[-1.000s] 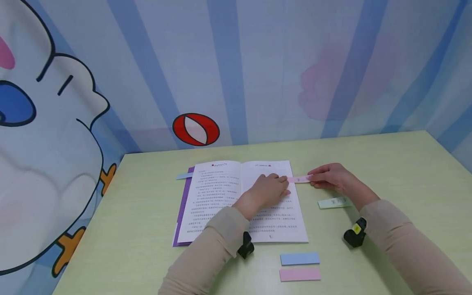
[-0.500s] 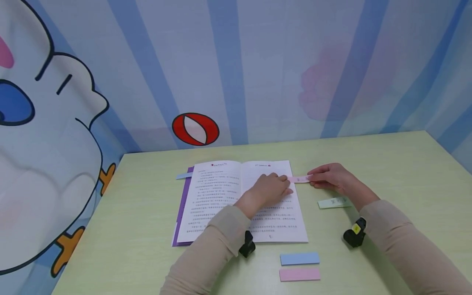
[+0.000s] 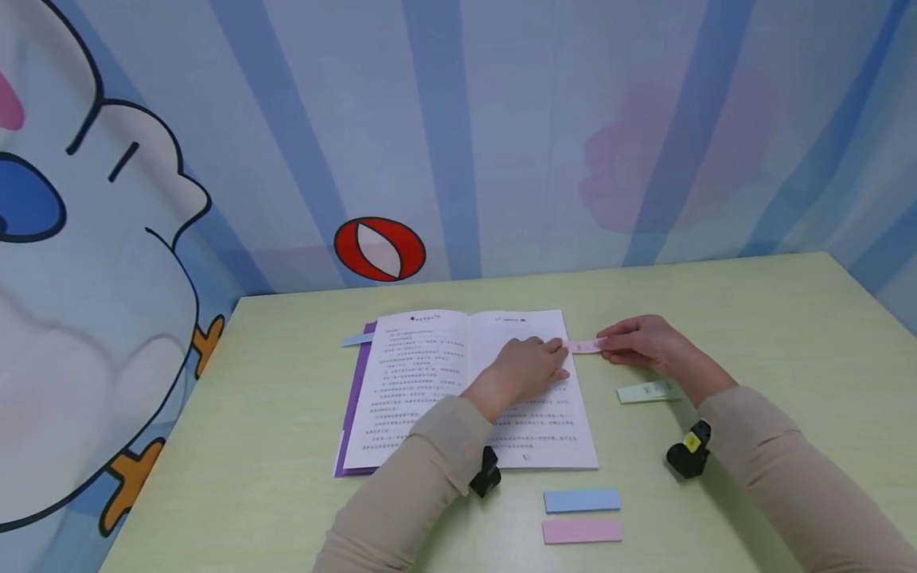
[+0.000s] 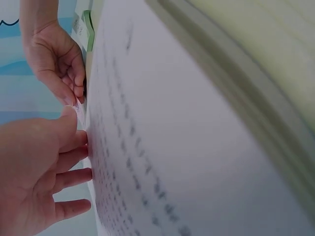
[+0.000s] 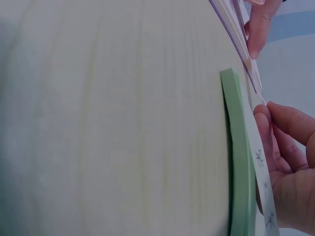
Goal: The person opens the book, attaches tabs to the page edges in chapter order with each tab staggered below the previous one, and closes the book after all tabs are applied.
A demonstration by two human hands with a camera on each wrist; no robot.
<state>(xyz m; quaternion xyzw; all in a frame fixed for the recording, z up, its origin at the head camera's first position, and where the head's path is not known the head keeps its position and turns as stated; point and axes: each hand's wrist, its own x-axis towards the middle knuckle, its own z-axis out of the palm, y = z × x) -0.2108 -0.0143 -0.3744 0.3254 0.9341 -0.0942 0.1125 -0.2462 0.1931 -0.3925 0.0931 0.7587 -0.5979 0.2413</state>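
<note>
An open book (image 3: 401, 382) with printed pages and a purple cover lies on the table. At its right edge is a pink paper strip (image 3: 585, 346) with small writing on it. The right hand (image 3: 648, 346) pinches the outer end of this strip between thumb and fingertips. The left hand (image 3: 521, 368) rests on the right page, its fingertips at the strip's inner end. In the left wrist view, the left hand's fingers (image 4: 74, 179) look mostly straight and spread. Below the right hand lies a green sticky-note pad (image 5: 238, 142), its top slip bearing writing.
A blue sticky-note pad (image 3: 582, 500) and a pink sticky-note pad (image 3: 582, 532) lie below the book. A blue tab (image 3: 357, 340) sticks out from the book's left side. A printed backdrop (image 3: 501, 143) stands behind the table.
The left hand has slid slightly right, its fingertips now nearer the page's right edge, so less of the pink strip shows. The right hand has stayed in place, pinching the strip.
</note>
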